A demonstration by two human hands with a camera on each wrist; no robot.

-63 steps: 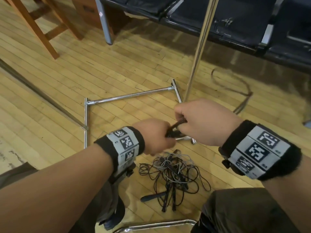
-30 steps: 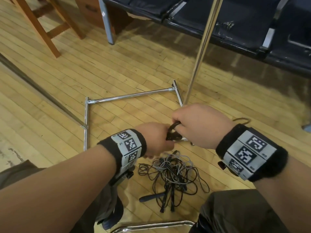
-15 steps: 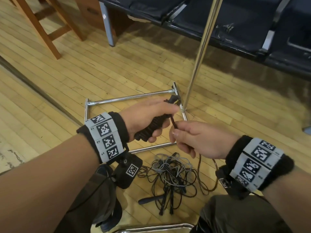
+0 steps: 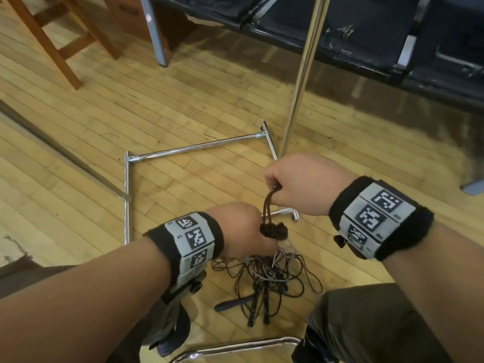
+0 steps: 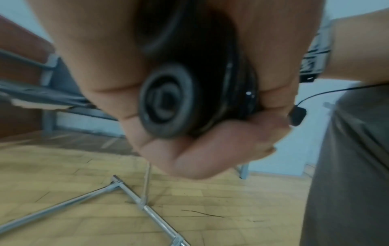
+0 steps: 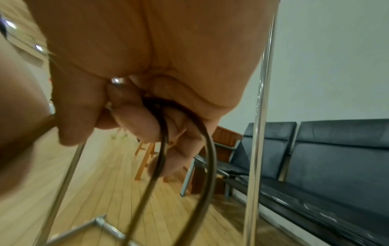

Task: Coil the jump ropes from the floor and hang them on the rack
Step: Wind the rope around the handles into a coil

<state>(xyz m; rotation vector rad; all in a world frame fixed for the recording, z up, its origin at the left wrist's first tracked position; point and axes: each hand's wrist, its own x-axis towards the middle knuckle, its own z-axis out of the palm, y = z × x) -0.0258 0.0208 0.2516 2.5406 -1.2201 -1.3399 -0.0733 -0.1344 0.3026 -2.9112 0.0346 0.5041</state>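
Observation:
My left hand (image 4: 243, 229) grips the black handles (image 4: 273, 229) of a jump rope; their round end caps (image 5: 168, 101) fill the left wrist view, with fingers (image 5: 202, 148) curled round them. My right hand (image 4: 296, 184), just above and to the right, pinches a loop of the dark rope (image 4: 269, 203), which hangs from its curled fingers (image 6: 136, 123) as a brown loop (image 6: 208, 149). A tangle of other jump ropes (image 4: 272, 279) lies on the wooden floor between my knees. The chrome rack's base (image 4: 193, 148) lies beyond, and its upright pole (image 4: 303, 72) rises behind my right hand.
A row of black seats (image 4: 366, 35) on metal legs runs along the back. A wooden chair (image 4: 55, 40) stands at the far left. A chrome bar (image 4: 235, 347) curves near the bottom edge. A metal strip (image 4: 52, 150) crosses the floor on the left.
My left hand has turned over and dropped lower with the handles. My right hand has lifted up and back, drawing a short loop of rope up from the handles.

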